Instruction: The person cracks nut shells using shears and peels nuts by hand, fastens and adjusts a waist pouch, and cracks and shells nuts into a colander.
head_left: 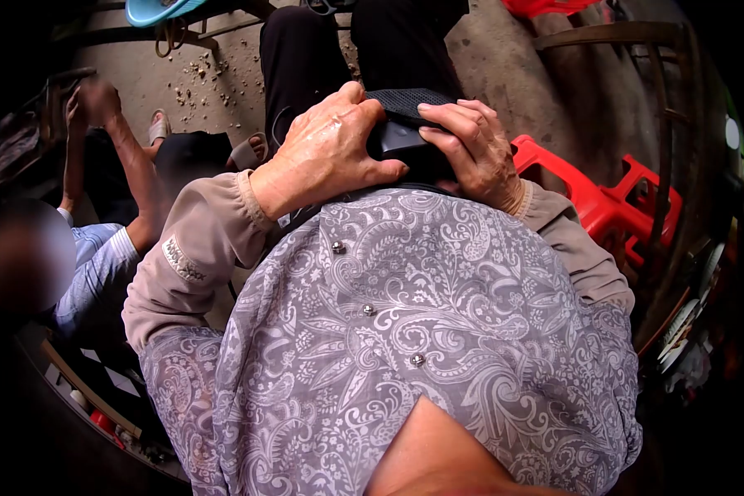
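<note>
A black pouch-like thing with a mesh-textured top (419, 102) sits at my waist, above my lap. Below the mesh shows a smooth dark block (399, 139); I cannot make out its kind. My left hand (326, 149) is closed around the left side of the pouch, thumb stretched along its near edge and fingertips partly hidden. With bent fingers, my right hand (474, 150) grips the mesh edge on the right side. The lower part of the pouch is hidden by my patterned grey shirt (422, 331).
Red plastic stools (591, 194) stand to my right, beside a wooden chair frame (612, 35). On my left sits another person in a light blue shirt (99, 264), hands raised. A light blue basin (159, 10) is at the far left, with crumbs (194, 87) scattered on the floor.
</note>
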### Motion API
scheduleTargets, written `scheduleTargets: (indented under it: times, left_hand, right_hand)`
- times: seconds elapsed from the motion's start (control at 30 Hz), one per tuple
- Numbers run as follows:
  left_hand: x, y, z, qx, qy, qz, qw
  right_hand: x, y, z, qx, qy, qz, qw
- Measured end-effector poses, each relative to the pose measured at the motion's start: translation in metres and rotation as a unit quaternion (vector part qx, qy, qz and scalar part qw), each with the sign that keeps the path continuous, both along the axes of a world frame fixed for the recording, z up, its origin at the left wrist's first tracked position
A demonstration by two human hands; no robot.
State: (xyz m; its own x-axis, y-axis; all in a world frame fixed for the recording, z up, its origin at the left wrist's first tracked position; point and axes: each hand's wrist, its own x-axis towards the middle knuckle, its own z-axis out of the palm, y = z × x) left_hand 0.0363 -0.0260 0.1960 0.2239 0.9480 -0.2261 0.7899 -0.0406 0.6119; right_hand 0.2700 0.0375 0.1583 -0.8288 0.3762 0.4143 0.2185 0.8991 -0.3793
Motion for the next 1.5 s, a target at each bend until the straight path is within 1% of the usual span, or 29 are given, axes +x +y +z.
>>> scheduleTargets:
  times: [0.13,0.23,0.33,0.47,0.57,0.67,0.77,0.93,1.03,1.1,1.17,1.23,1.3,1.37,1.43,1.47,1.5]
  left_hand:
    - [0.001,-0.002,0.002,-0.044,-0.044,0.035,0.997]
    - [0.000,-0.003,0.001,-0.043,-0.059,0.044,0.996]
    - [-0.001,-0.003,0.003,-0.052,-0.034,0.043,0.997]
    - [-0.009,-0.006,0.005,-0.049,-0.036,0.057,0.997]
    - [-0.012,-0.006,0.003,-0.054,-0.032,0.059,0.996]
    - [-0.013,-0.005,0.002,-0.049,-0.034,0.055,0.997]
    - [-0.014,-0.002,0.000,-0.048,-0.036,0.046,0.997]
    - [-0.015,0.001,0.001,-0.061,-0.042,0.039,0.997]
    - [-0.019,0.005,0.000,-0.105,-0.059,0.043,0.992]
    - [-0.023,0.014,0.001,-0.155,-0.102,0.070,0.980]
    - [-0.026,0.021,-0.009,-0.154,-0.120,0.065,0.979]
    - [-0.029,0.032,0.001,-0.254,-0.112,0.022,0.960]
    - [-0.037,0.032,0.003,-0.243,-0.166,0.003,0.956]
    - [-0.039,0.035,0.003,-0.253,-0.187,-0.001,0.949]
    - [-0.036,0.043,0.002,-0.283,-0.178,0.015,0.942]
    - [-0.037,0.045,-0.001,-0.250,-0.212,-0.024,0.944]
    - [-0.038,0.047,-0.001,-0.255,-0.220,-0.030,0.941]
  right_hand:
    - [0.000,-0.001,0.000,-0.026,0.008,-0.001,1.000]
    - [0.002,-0.001,-0.001,-0.058,-0.006,0.003,0.998]
    - [0.004,0.001,0.005,-0.078,-0.029,0.002,0.997]
    - [0.014,0.011,0.011,-0.089,-0.093,-0.009,0.992]
    - [0.016,0.014,0.009,-0.094,-0.107,-0.007,0.990]
    - [0.001,0.015,0.012,-0.114,-0.070,0.020,0.991]
    - [-0.011,0.018,0.014,-0.114,-0.056,0.050,0.991]
    - [-0.022,0.017,0.008,-0.147,-0.044,0.076,0.985]
    - [-0.024,0.017,0.006,-0.162,-0.049,0.077,0.982]
    - [-0.026,0.017,0.003,-0.169,-0.052,0.079,0.981]
    - [-0.027,0.018,0.001,-0.184,-0.053,0.076,0.979]
    - [-0.030,0.020,-0.002,-0.189,-0.051,0.076,0.978]
    - [-0.032,0.022,-0.004,-0.187,-0.046,0.076,0.978]
    - [-0.033,0.023,-0.005,-0.197,-0.036,0.074,0.977]
    - [-0.034,0.025,-0.005,-0.207,-0.033,0.071,0.975]
    - [-0.035,0.026,-0.005,-0.212,-0.034,0.072,0.974]
    - [-0.036,0.026,-0.005,-0.216,-0.036,0.073,0.973]
